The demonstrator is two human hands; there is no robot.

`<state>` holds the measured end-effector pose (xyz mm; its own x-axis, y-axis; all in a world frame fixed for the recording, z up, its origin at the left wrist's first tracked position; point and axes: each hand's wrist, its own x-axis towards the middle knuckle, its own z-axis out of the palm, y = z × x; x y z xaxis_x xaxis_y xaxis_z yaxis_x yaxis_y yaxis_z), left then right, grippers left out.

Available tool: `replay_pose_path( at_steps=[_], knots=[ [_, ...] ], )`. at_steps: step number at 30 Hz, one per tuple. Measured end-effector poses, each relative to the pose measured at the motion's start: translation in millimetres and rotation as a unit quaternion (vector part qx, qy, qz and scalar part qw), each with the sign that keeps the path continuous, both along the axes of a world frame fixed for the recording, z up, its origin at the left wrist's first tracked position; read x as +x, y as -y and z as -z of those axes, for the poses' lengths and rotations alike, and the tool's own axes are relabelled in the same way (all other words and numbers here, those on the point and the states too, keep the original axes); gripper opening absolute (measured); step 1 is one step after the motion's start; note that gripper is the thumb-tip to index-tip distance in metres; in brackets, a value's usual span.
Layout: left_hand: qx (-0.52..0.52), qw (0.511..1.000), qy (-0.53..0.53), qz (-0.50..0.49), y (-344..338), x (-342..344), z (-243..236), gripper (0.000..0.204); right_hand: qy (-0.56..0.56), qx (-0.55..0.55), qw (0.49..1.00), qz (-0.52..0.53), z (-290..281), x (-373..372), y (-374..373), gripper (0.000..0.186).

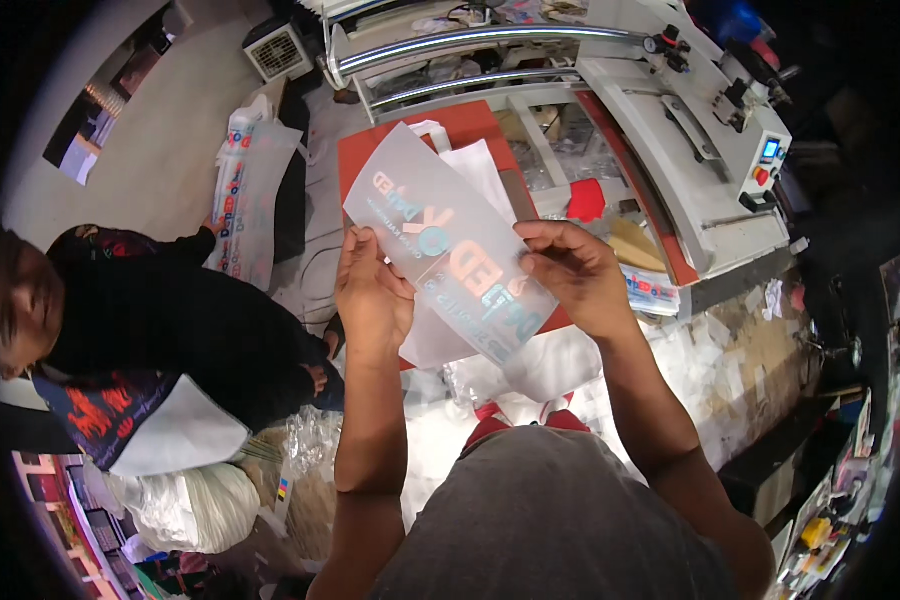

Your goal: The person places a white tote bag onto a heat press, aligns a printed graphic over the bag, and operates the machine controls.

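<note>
Both hands grasp a translucent transfer film (448,245) printed with red and blue lettering, held tilted in the air above the near edge of the red press pad (390,150): the left hand (372,290) pinches its lower left edge, the right hand (570,275) grips its right side with fingers curled over it. A white fabric bag (482,175) lies on the pad beneath the film, the grey heat-press machine (670,140) stands at the pad's far right, and another person in black (170,320) sits at the left, beside a stack of printed bags (250,190).

Translucent glossy plastic film (448,245) (printed lettering); red matt pad (370,150); painted metal press (670,130).
</note>
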<state>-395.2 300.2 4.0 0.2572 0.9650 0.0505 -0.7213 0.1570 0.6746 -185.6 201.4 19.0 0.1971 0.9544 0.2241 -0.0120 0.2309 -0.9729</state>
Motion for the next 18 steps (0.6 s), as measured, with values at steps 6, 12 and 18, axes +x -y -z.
replay_pose_path(
  at_steps=[6, 12, 18],
  knots=[
    [0.061, 0.996, 0.023, 0.058, -0.4, -6.6, 1.0, 0.038, -0.04, -0.029, 0.998, -0.03, 22.4, -3.1, -9.0, 0.031],
    [0.089, 0.966, -0.12, 0.211, 15.0, 8.2, 61.6, 0.055, -0.096, -0.057, 0.988, -0.104, 72.1, 3.5, -16.0, 0.033],
    [-0.111, 0.929, -0.16, 0.315, 41.7, -12.5, 130.9, 0.049, -0.169, -0.089, 0.969, -0.155, 107.3, 10.2, -14.3, 0.024]
  ],
)
